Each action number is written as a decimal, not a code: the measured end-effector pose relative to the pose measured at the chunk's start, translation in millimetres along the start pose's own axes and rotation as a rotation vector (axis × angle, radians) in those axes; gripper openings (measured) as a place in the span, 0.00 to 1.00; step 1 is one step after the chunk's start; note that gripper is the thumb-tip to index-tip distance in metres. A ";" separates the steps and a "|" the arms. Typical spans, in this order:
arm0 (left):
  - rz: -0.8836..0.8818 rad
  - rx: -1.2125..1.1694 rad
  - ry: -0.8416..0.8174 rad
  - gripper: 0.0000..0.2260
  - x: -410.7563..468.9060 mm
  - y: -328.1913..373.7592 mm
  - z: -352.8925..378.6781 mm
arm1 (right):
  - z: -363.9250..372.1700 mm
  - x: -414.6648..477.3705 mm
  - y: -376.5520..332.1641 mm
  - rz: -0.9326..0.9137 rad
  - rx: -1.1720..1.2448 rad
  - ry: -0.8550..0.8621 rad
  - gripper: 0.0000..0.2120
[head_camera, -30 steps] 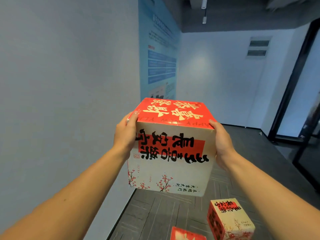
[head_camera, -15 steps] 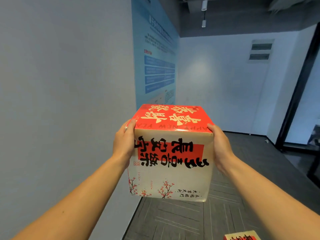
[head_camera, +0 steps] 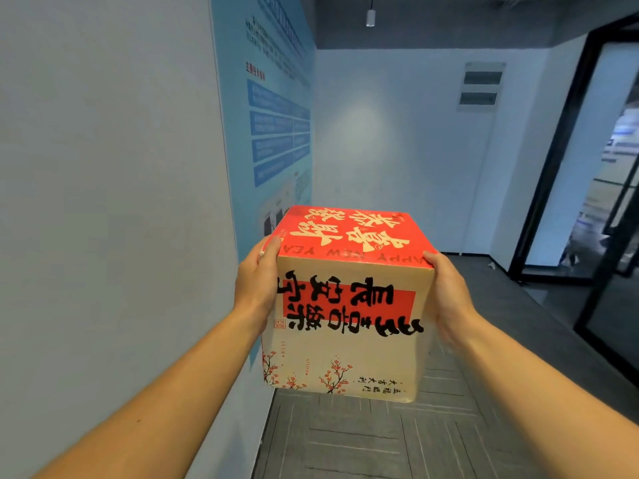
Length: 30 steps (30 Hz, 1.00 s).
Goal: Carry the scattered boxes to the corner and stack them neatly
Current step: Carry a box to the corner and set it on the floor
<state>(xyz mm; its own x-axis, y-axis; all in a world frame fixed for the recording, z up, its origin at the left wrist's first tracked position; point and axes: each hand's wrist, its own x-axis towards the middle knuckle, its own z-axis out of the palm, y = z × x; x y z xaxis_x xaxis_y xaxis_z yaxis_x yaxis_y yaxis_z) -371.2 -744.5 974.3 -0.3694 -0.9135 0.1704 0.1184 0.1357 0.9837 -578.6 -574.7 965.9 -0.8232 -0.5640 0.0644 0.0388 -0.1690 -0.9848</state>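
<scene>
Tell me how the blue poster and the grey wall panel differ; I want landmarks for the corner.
The blue poster is large and tall, on the left wall, filled with text blocks; the grey panel is small, high on the far wall, with two dark slots. The carried box overlaps the poster's lower part in view; the panel shows whole. Both lie flat on pale walls.

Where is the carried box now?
Head view, centre: the red and cream cardboard box is held between left hand and right hand, beside a blue poster.
</scene>
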 end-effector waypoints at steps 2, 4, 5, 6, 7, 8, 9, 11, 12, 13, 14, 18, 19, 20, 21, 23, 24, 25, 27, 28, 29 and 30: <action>0.011 -0.003 -0.006 0.17 44.2 -10.6 12.5 | 11.9 37.7 6.9 0.008 0.006 0.019 0.17; 0.014 -0.022 -0.006 0.16 87.5 -24.6 29.8 | 20.7 78.6 15.9 -0.001 0.013 0.032 0.18; 0.009 -0.021 -0.010 0.15 107.8 -31.4 40.2 | 23.4 100.3 20.9 -0.008 0.016 0.042 0.17; 0.003 -0.018 -0.016 0.14 128.3 -38.4 51.5 | 25.4 122.7 25.6 -0.019 0.017 0.052 0.15; -0.004 -0.025 -0.024 0.14 149.2 -45.2 63.8 | 26.8 146.7 30.6 -0.029 0.015 0.060 0.13; -0.008 -0.036 -0.026 0.14 171.3 -52.3 76.8 | 28.5 172.1 34.7 -0.033 0.013 0.067 0.11; -0.005 -0.045 -0.024 0.14 193.2 -58.7 89.7 | 30.3 198.6 38.5 -0.036 0.006 0.070 0.12; 0.003 -0.050 -0.021 0.13 240.2 -69.6 116.0 | 34.5 254.3 42.7 -0.049 -0.007 0.067 0.14; 0.003 -0.058 -0.020 0.13 265.2 -72.6 129.1 | 38.7 282.7 41.2 -0.057 -0.012 0.060 0.16; 0.000 -0.068 -0.014 0.13 290.6 -75.5 141.0 | 42.9 310.8 39.8 -0.061 -0.019 0.056 0.16; -0.002 -0.080 -0.012 0.14 315.9 -78.3 152.0 | 47.4 338.9 38.7 -0.065 -0.024 0.053 0.14; 0.011 -0.075 0.001 0.13 411.7 -85.0 187.1 | 68.8 441.1 38.5 -0.080 -0.027 0.042 0.13; 0.018 -0.077 0.008 0.13 433.8 -88.0 194.6 | 75.6 465.1 39.4 -0.079 -0.028 0.043 0.14; 0.025 -0.083 0.012 0.13 455.7 -92.6 201.6 | 82.4 488.9 41.4 -0.076 -0.027 0.045 0.14; 0.027 -0.093 0.009 0.13 477.9 -98.7 208.4 | 89.6 512.9 44.5 -0.071 -0.025 0.047 0.14; 0.031 -0.103 0.014 0.14 525.5 -116.2 220.7 | 105.3 561.3 54.8 -0.067 -0.024 0.047 0.14; 0.031 -0.107 0.014 0.14 549.8 -125.9 226.8 | 113.9 585.2 61.3 -0.067 -0.017 0.048 0.14; 0.028 -0.112 0.013 0.13 575.4 -136.0 233.1 | 122.8 610.4 69.0 -0.066 -0.009 0.051 0.14; 0.026 -0.116 -0.002 0.11 628.0 -155.9 246.3 | 139.0 661.3 86.5 -0.060 -0.004 0.058 0.12; 0.024 -0.112 -0.006 0.11 654.8 -164.6 252.7 | 147.4 686.4 94.2 -0.056 -0.007 0.063 0.12; 0.025 -0.104 -0.012 0.11 683.2 -171.0 259.7 | 156.5 712.0 98.9 -0.055 -0.004 0.072 0.11; 0.022 -0.099 -0.020 0.12 712.9 -176.2 267.4 | 164.7 737.6 101.6 -0.055 0.001 0.085 0.11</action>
<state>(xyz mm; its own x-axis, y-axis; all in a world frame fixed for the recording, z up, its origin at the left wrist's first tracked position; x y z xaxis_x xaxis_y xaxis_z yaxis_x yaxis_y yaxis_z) -901.8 -1317.1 938.0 -0.3840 -0.9026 0.1945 0.2170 0.1166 0.9692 -1088.6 -1141.1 939.8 -0.8691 -0.4833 0.1048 -0.0076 -0.1988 -0.9800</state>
